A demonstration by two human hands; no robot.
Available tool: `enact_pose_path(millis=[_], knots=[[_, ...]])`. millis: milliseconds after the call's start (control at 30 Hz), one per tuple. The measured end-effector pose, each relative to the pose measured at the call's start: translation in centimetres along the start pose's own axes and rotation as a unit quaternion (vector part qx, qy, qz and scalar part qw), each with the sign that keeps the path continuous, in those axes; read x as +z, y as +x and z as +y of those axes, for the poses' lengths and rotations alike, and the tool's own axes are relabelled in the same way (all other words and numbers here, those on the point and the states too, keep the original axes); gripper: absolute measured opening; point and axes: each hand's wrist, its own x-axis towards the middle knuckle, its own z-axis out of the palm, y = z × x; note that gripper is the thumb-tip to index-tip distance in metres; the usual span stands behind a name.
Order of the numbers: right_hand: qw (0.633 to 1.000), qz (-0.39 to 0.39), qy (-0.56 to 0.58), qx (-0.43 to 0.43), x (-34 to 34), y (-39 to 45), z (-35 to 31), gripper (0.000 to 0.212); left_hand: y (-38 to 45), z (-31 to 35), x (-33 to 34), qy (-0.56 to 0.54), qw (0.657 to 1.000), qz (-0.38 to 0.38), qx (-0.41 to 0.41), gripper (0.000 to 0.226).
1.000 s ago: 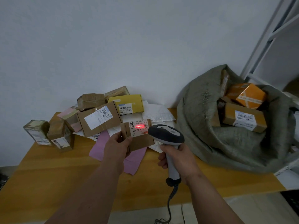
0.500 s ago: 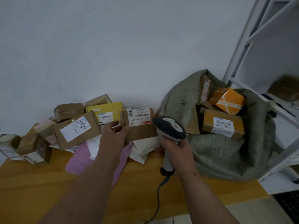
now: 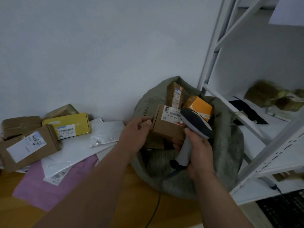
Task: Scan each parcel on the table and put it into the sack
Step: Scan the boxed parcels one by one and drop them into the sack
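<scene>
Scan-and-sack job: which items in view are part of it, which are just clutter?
Job:
- brown parcel at left hand, over sack
- scanner in right hand
- yellow box and labelled brown box, waiting on table

Clutter:
- white shelving
- wrapped bundles on shelf

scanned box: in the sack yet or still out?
In: the box sits within the sack mouth among other parcels, left hand at its edge.

plain pale wall (image 3: 102, 46), wooden table (image 3: 139, 204), white metal shelving (image 3: 213, 51) on the right, dim light
</scene>
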Motion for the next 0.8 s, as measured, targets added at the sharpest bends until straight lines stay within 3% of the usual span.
enact_pose_path(millis=[67,133,233,300,367,433,467,600,700,800], knots=[[0.999,0.04,0.009,-0.005,-1.0,1.4,-0.6,0.027,1.2,0.2,1.0,0.147,0.988,-0.043,-0.004,0.034],[0.998,0.065,0.024,-0.011,-1.6,2.6,-1.1,0.024,2.1,-0.2,1.6,0.302,0.948,-0.1,-0.019,0.042],[0.998,0.062,0.03,-0.007,-1.2,4.2,-1.5,0.025,3.8,-1.0,2.2,0.393,0.914,-0.089,-0.041,0.053],[0.999,0.039,0.02,-0.008,-0.4,5.2,-1.3,0.034,4.6,-1.3,1.7,0.332,0.941,0.006,-0.061,0.061],[1.0,0.004,-0.003,0.003,0.4,5.8,-1.0,0.051,5.4,-1.0,0.4,0.1,0.986,0.094,-0.091,0.066],[0.998,-0.031,-0.019,0.045,0.8,6.0,-0.6,0.051,5.8,-0.7,-0.8,-0.128,0.974,0.134,-0.134,0.068],[0.997,-0.044,-0.022,0.067,0.7,6.0,-0.3,0.044,5.8,-0.5,-1.3,-0.173,0.964,0.129,-0.155,0.068],[0.994,-0.062,-0.035,0.078,0.9,5.7,1.0,0.037,5.4,-1.8,-1.9,-0.135,0.975,0.121,-0.129,0.053],[0.995,-0.064,-0.019,0.079,1.8,4.7,1.5,0.026,4.8,-3.4,-1.8,-0.032,0.983,0.179,-0.04,0.038],[0.995,-0.073,-0.022,0.072,3.0,3.6,1.7,0.018,3.8,-3.9,-2.3,0.072,0.968,0.24,0.009,0.024]])
